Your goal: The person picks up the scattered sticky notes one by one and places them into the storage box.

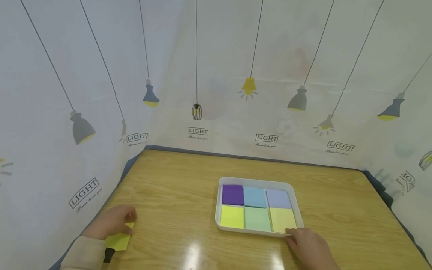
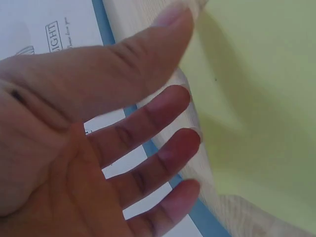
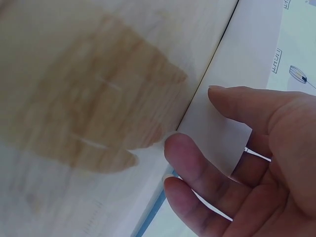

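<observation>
My left hand is at the left side of the table and pinches a yellow sticky note. In the left wrist view the thumb tip meets the edge of the note, and the other fingers are bent apart from it; the index finger is mostly hidden. At the near right corner of a white tray, my right hand grips the rim. The right wrist view shows the thumb in front of the white wall and a finger partly hidden behind it.
Two rows of sticky note pads fill the tray: purple, blue and lavender behind, bright yellow, green and pale yellow in front. Lamp-printed cloth encloses the wooden table.
</observation>
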`<state>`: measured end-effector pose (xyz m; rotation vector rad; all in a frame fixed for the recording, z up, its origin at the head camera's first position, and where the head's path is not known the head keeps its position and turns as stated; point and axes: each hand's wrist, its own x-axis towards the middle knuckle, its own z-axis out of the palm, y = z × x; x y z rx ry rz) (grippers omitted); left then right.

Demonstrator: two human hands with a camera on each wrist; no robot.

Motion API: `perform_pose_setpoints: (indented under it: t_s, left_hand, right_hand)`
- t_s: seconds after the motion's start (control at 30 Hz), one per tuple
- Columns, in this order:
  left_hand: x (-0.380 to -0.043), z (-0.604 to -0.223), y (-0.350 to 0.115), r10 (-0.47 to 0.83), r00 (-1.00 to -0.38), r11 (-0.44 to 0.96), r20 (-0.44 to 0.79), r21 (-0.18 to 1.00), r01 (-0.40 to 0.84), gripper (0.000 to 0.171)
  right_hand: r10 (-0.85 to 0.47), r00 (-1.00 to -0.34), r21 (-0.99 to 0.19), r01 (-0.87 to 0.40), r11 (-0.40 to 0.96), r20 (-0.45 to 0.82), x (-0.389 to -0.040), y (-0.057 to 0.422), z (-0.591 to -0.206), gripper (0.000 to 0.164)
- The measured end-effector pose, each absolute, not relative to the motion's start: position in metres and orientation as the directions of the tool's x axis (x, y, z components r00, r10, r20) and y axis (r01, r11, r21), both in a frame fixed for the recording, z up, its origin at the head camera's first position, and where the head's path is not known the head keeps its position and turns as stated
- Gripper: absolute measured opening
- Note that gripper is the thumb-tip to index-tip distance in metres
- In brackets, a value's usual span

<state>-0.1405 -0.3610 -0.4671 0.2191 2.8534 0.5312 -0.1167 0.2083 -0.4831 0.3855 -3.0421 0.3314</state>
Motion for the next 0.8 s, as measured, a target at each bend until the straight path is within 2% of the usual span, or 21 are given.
perform_pose_setpoints:
  t_s: [0.43,0.8]
  left_hand:
    - [-0.149,-0.48,-0.371,0.129,-0.951,0.941,-0.279,0.337,0.029,0.038]
    - [-0.15,-0.478,-0.37,0.146,-0.948,0.936,-0.281,0.351,0.04,0.037]
  right_hand:
    - [-0.241,-0.965,-0.207,-0.258,0.944,0.105,-0.116,0.208,-0.485,0.022]
    - [-0.24,-0.965,-0.195,-0.257,0.946,0.107,-0.115,0.208,-0.483,0.022]
